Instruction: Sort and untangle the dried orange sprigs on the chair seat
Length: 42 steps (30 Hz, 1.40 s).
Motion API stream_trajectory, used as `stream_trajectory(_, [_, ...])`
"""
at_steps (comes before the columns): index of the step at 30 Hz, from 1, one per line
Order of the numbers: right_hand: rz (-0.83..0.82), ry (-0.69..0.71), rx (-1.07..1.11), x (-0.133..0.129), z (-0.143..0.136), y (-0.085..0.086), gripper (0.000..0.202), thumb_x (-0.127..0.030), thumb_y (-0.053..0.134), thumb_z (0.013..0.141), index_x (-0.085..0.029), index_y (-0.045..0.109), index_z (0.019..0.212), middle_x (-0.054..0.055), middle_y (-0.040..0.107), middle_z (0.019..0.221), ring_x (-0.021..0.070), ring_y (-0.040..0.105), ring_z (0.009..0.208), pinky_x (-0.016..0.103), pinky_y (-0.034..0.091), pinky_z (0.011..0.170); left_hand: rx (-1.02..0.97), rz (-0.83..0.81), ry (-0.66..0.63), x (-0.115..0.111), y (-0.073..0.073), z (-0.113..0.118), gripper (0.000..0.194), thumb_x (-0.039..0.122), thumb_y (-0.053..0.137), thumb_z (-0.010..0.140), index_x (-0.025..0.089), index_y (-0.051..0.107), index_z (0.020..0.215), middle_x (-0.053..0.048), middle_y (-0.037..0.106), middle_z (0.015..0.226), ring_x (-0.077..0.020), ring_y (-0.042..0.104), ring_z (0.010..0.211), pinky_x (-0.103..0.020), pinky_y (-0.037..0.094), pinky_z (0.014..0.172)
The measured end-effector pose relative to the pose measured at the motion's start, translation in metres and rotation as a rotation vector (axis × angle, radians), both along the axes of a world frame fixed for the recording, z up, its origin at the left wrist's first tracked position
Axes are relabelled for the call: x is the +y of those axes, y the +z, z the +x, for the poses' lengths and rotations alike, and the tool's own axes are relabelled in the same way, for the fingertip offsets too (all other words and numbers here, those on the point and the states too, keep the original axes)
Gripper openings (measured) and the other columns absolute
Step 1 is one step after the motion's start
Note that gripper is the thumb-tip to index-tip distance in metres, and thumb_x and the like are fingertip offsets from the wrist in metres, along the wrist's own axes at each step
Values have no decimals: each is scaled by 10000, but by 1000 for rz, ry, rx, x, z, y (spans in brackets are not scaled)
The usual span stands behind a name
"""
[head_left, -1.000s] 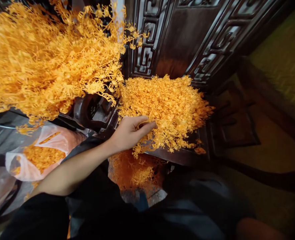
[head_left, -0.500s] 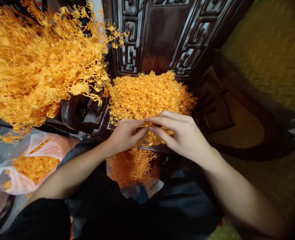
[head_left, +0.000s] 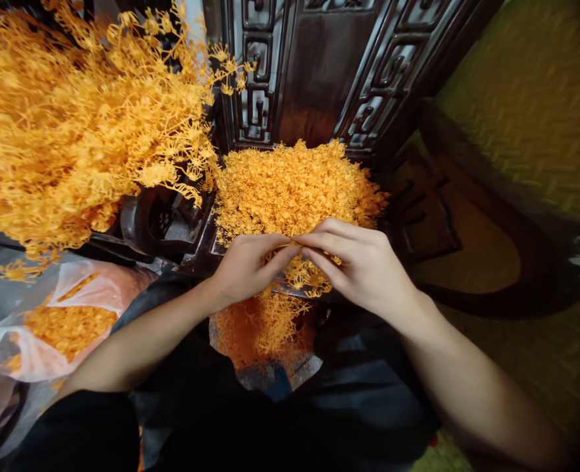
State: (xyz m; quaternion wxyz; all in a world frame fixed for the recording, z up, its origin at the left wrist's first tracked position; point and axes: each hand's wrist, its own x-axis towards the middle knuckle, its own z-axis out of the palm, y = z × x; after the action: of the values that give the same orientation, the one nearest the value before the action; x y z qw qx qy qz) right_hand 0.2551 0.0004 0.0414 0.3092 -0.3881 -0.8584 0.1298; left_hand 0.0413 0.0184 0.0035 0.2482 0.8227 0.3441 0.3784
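My left hand (head_left: 250,265) and my right hand (head_left: 356,255) meet fingertip to fingertip, each pinching with thumb and forefinger. Between them is a small orange plastic flower piece (head_left: 293,243), mostly hidden by the fingers. Just behind the hands lies a heap of small orange plastic flower pieces (head_left: 290,187) on a dark wooden seat. Under my right fingers, a few orange sprigs (head_left: 309,275) hang at the seat's front edge.
A large bunch of branching orange plastic flowers (head_left: 97,124) fills the upper left. At lower left sits a pinkish plastic bag (head_left: 93,282) with orange pieces inside. More orange sprigs (head_left: 274,324) lie below, between my legs. A carved wooden backrest (head_left: 314,72) rises behind the heap.
My fingertips have drawn closer together and now cover most of the orange piece that showed between them. The left fingertips shifted slightly right. The heap looks the same.
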Motion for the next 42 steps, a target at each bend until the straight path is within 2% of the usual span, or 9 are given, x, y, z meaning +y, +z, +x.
stream_trajectory(13, [25, 4, -28, -2, -5, -1, 259, -189, 565, 1002, -171, 744, 1189, 98, 702, 962, 190, 672, 850, 323, 565, 761, -48, 19, 39, -1, -5, -4, 216, 261, 607, 989, 207, 760, 1131, -18, 800, 892, -93, 712, 710, -215, 533, 663])
stream_trajectory(20, [15, 2, -35, -2, -6, -1, 265, -199, 557, 1008, -187, 741, 1198, 94, 707, 965, 193, 677, 863, 327, 571, 772, -53, 28, 47, -1, -4, -4, 198, 235, 614, 975, 201, 768, 1096, -22, 807, 908, -98, 735, 740, -211, 543, 683])
stream_trajectory(29, [-13, 4, -45, -3, -6, 0, 275, -202, 554, 1006, -209, 726, 1220, 90, 715, 988, 203, 689, 893, 335, 579, 795, -8, 5, 53, -3, 0, -4, 193, 235, 592, 969, 187, 764, 1041, -10, 786, 817, -87, 678, 632, -209, 518, 623])
stream_trajectory(42, [-15, 7, -67, -4, -7, 1, 256, -208, 558, 1004, -191, 717, 1203, 88, 715, 969, 197, 686, 880, 329, 575, 783, -28, 24, 47, -3, -1, -3, 176, 213, 603, 946, 174, 767, 998, -10, 773, 784, -84, 669, 625, -204, 502, 605])
